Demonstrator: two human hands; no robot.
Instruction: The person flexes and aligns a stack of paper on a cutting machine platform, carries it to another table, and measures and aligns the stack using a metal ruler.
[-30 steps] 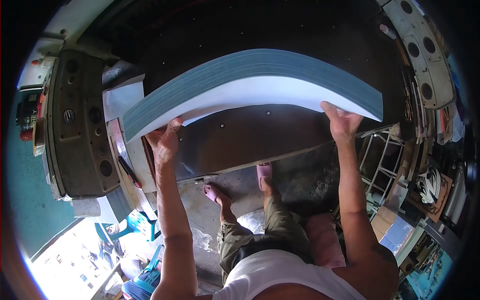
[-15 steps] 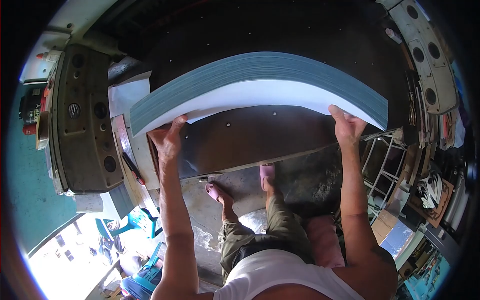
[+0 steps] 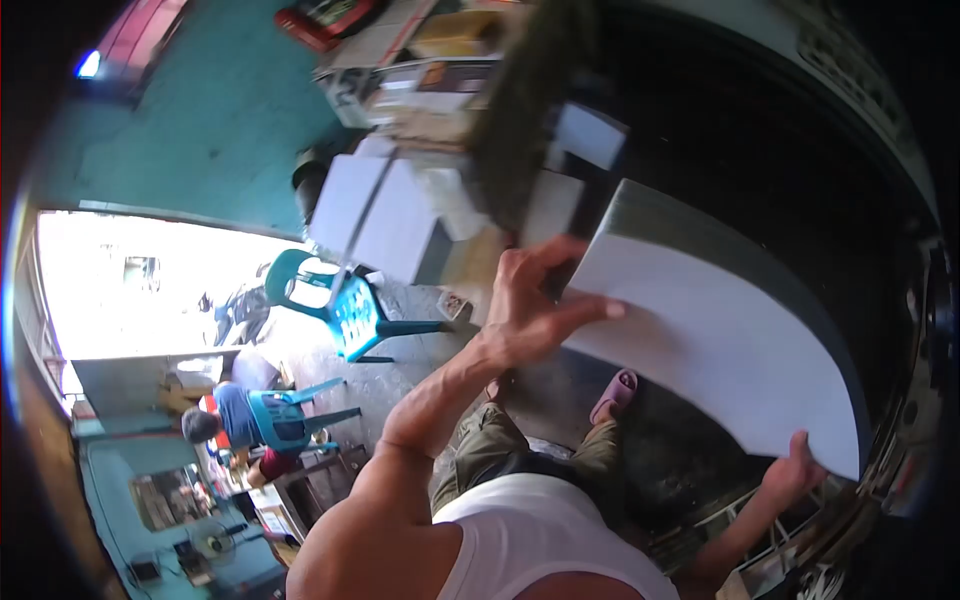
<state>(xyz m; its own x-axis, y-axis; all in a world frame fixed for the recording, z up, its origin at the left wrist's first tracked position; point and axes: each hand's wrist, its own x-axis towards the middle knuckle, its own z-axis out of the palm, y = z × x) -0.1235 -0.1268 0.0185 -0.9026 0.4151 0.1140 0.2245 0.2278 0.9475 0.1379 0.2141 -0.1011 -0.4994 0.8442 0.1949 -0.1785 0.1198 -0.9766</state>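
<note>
1 thick bowed stack of white-faced, grey-edged sheets (image 3: pixel 710 330), between 2 bare hands. Left hand (image 3: pixel 535 300): half open, gripping stack's left end, thumb on white face. Right hand (image 3: pixel 795 473): gripping stack's right end, fingers hidden. Teal plastic chair (image 3: pixel 357 314): left of stack.

Paper stack (image 3: pixel 710 330) between the left hand (image 3: pixel 535 310) and the right hand (image 3: pixel 797 470) — face smooth, white and matt; thick edge dull grey. Left of the left-hand grip, the nearer teal chair (image 3: pixel 358 318) is of plastic, faintly glossy. Below the grip: shirt (image 3: pixel 545 540) of white cloth, trousers (image 3: pixel 485 440) of creased cloth, slipper (image 3: pixel 612 397) matt and rubber-like — floor (image 3: pixel 665 440) rough, concrete-like.
</note>
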